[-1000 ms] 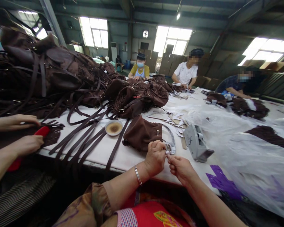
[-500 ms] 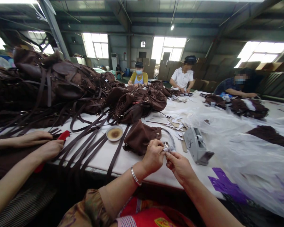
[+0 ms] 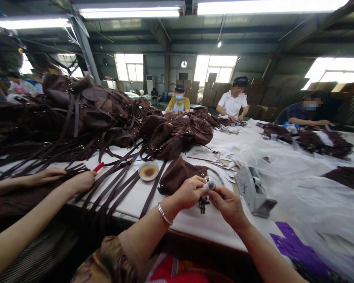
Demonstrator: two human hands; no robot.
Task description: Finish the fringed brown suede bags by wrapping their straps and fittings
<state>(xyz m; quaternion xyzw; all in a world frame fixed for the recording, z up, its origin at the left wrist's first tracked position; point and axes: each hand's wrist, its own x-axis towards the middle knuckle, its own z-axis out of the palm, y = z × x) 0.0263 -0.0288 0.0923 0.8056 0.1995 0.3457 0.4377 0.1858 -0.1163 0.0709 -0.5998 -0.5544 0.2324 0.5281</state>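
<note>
My left hand, with a silver bangle on the wrist, is closed with its fingertips on a small pale grey-white wrapping. My right hand pinches the same piece from the other side. Whether it is tape or thin paper I cannot tell. Just behind my hands a dark brown bag lies on the table, with a metal ring near its edge. Below the fingers hangs a short dark tassel. To the right of my right hand stands a grey tape dispenser.
A dish of brownish stuff sits left of the bag, beside long dark straps. Brown bags are heaped behind. Clear plastic sheeting covers the right side. At left, a co-worker's hands hold a red-handled tool.
The view has tilted up a little. Both my hands stay at the pale wrapping, and the dark tassel now shows below them. The co-worker's red-handled tool has changed angle.
</note>
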